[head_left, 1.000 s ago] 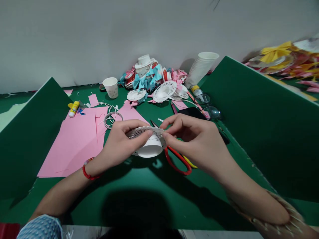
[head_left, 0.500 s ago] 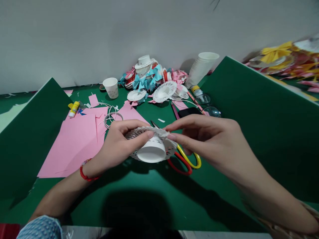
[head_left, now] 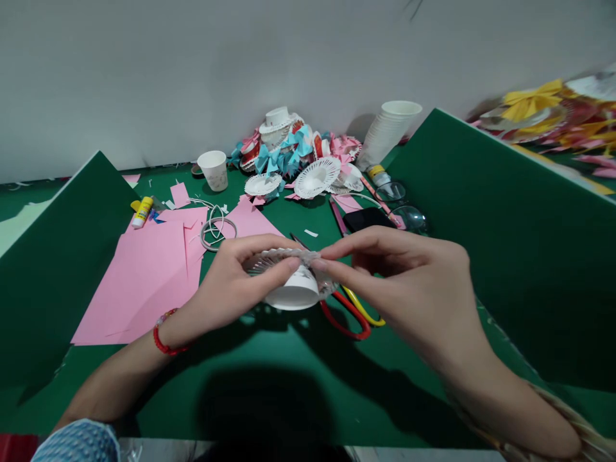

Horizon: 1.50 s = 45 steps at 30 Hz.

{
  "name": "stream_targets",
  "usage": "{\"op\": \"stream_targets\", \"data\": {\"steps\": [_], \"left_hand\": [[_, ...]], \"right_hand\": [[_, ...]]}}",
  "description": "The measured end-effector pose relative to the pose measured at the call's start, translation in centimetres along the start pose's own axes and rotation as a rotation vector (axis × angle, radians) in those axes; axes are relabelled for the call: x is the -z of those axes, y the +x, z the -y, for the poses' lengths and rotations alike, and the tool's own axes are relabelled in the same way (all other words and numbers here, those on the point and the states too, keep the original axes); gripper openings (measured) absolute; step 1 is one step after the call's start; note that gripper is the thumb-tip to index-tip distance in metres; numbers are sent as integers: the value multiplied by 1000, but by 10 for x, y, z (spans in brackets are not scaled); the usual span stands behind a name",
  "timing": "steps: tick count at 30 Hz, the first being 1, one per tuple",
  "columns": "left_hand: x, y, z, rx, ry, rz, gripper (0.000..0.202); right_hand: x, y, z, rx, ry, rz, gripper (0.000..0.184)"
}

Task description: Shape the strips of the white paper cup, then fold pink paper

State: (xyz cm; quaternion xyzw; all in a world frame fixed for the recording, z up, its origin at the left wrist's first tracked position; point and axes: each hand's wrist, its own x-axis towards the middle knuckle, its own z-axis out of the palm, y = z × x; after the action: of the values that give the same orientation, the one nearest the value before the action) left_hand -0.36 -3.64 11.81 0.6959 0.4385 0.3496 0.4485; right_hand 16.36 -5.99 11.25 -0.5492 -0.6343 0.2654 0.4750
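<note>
A white paper cup point(head_left: 294, 294) with its side cut into strips is held between both hands above the green table. The strips fan outward and are folded over along a rim, and the round end faces me. My left hand point(head_left: 240, 273) is closed on it, thumb on the near side and fingers behind. With thumb and forefinger, my right hand point(head_left: 399, 269) pinches the strips at the cup's right edge. Scissors point(head_left: 353, 314) with one red and one yellow handle lie just beneath the cup, their blades partly hidden by it.
Pink paper sheets point(head_left: 139, 276), a glue stick point(head_left: 143, 212) and a tape ring point(head_left: 219, 232) lie left. Behind stand a single cup point(head_left: 213, 171), a heap of decorated cut cups point(head_left: 289, 154) and stacked cups point(head_left: 391, 131). Glasses point(head_left: 408, 217) lie right. Green boards point(head_left: 520, 244) flank both sides.
My right hand's fingertips have shifted slightly left along the cup's rim, and its wrist has dropped a little. The cup has tilted slightly. My left hand keeps its hold.
</note>
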Motion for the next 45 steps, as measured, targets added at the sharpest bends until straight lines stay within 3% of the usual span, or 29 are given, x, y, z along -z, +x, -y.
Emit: {"op": "stream_targets", "data": {"steps": [6, 11, 18, 22, 29, 34, 39, 42, 45], "left_hand": [[-1, 1, 1, 61, -47, 22, 17], [-1, 1, 1, 149, -111, 60, 17], [-2, 2, 1, 135, -95, 50, 15], [-2, 7, 6, 196, -62, 83, 14], [-3, 19, 26, 222, -138, 95, 19], [0, 26, 44, 182, -92, 99, 21], [1, 38, 75, 197, 26, 250, 28], [6, 46, 91, 159, 110, 159, 22], [18, 50, 97, 110, 344, 98, 26]], "right_hand": [[-4, -8, -1, 126, -132, -123, 2], [-4, -10, -8, 142, -160, -111, 4], [-8, -8, -13, -29, 41, -54, 5], [-13, -7, -17, -100, 109, -18, 8], [-21, 2, -26, -127, 92, 11, 10], [-32, 7, -46, -179, 208, 80, 13], [-47, 3, -71, -305, 333, 108, 17], [-53, -2, -81, -376, 362, 86, 21], [-55, -9, -86, -434, 380, 136, 25]]}}
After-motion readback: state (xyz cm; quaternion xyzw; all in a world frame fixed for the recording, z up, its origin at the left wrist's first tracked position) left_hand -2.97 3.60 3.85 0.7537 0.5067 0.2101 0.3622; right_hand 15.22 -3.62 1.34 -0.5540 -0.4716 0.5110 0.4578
